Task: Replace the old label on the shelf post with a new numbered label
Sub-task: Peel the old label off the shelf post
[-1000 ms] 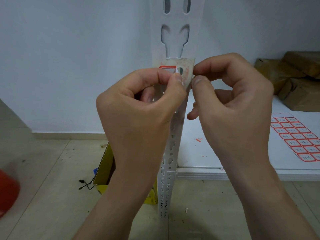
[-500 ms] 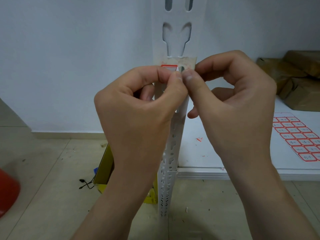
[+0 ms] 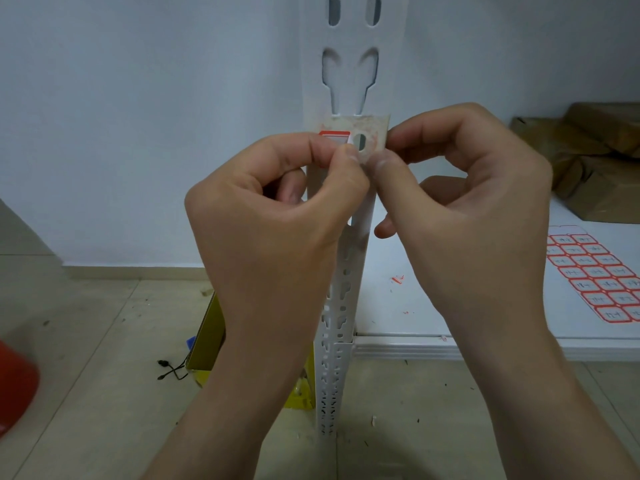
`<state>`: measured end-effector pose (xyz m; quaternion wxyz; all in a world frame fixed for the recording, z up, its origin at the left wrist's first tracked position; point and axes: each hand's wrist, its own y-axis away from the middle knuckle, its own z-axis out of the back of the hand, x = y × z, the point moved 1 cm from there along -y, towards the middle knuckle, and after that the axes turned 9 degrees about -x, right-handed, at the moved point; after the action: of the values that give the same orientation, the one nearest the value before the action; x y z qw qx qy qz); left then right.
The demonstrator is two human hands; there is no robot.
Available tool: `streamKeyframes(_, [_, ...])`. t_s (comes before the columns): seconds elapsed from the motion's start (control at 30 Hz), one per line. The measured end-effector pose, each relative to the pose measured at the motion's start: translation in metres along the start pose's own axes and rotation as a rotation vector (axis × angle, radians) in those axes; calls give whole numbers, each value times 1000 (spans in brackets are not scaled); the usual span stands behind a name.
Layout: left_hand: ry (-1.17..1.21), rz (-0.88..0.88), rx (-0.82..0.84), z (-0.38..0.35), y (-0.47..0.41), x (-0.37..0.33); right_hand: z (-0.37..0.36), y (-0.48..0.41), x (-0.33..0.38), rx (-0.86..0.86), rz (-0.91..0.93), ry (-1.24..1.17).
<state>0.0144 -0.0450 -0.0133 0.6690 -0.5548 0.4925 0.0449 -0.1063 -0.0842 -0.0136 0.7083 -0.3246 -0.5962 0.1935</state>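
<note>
White shelf board (image 3: pixel 415 306) with a sheet of red-bordered labels (image 3: pixel 595 275), brown parcels (image 3: pixel 595 161), red scraps (image 3: pixel 397 279).

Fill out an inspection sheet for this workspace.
Surface: white shelf bearing a label sheet.
Job's things: red-edged label on the post, on a stained patch.
Clutter: red scraps on the shelf; yellow box and red thing on the floor.
Hands: left hand pinches the label; right hand pinches the patch.
Cables: black cable on the floor by the box.
Surroundings: brown parcels on the shelf; pale wall.
</note>
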Motion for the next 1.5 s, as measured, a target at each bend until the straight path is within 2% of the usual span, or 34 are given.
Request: streamKeyframes(1.5, [14,1,-1,2,1,-3,-2,0,1,-6,-51,-27])
